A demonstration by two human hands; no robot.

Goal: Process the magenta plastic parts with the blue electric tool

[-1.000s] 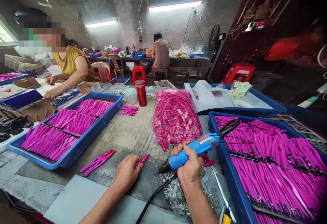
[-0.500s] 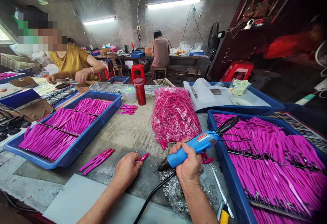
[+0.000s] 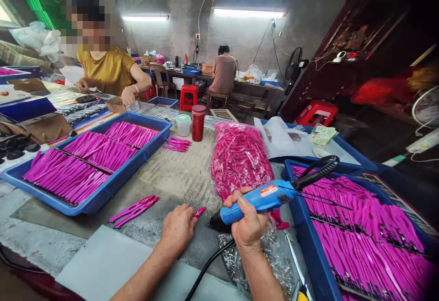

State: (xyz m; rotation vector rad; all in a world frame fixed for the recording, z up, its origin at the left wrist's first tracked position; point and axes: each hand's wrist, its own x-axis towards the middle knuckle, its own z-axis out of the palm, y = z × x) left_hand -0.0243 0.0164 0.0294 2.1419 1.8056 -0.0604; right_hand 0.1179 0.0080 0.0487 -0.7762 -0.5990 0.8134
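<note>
My left hand point(image 3: 178, 230) rests on the worktable, fingers pinched on a small pink plastic piece point(image 3: 199, 212) whose tip sticks out to the right. My right hand point(image 3: 247, 224) is wrapped round a blue electric screwdriver point(image 3: 264, 199), its dark nose pointing left and down close to the pink piece. A black cable point(image 3: 206, 269) runs from the tool toward me. Just behind both hands stands a clear bag stuffed with pink pieces point(image 3: 240, 157).
Blue trays of pink parts sit at left point(image 3: 96, 200) and right point(image 3: 302, 228). A few loose pink parts point(image 3: 133, 209) lie near my left hand. A red flask point(image 3: 198, 123) and lidded cup point(image 3: 183, 125) stand behind. A person in yellow point(image 3: 109, 70) works at left; another sits far back.
The view has shifted left and down a little. My right hand has tilted the screwdriver flatter and brought its nose nearer the pink piece. The person in yellow moved a hand forward.
</note>
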